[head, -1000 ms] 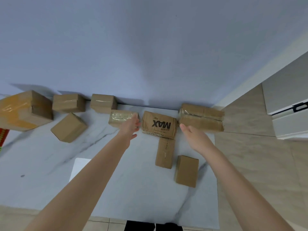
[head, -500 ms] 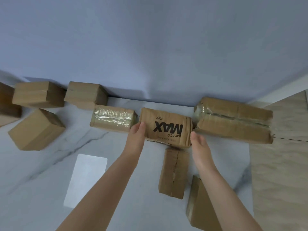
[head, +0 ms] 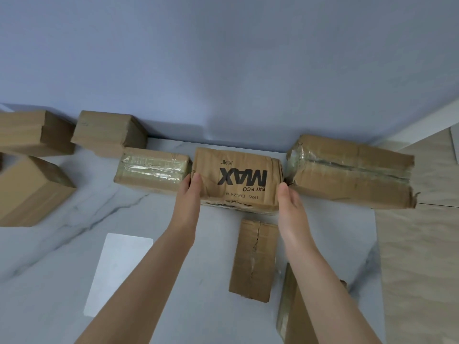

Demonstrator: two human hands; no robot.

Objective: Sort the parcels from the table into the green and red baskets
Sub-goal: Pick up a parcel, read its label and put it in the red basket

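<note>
head view. both hands apart, one at each end of the printed box (head: 238, 180), the box squeezed between them. left hand (head: 190, 194) flat against its left end, right hand (head: 289, 207) flat against its right end; the fingers that show are straight, not curled round it. cannot tell if the box is off the table (head: 62, 269). "max" print reads upside down. taped parcel (head: 151, 170) just outside the left hand, touching the box. long torn parcel (head: 347, 172) just outside the right hand. narrow box (head: 254, 259) between the forearms. another box (head: 288, 306) under the right forearm. white card (head: 119, 269) left of the left forearm.
</note>
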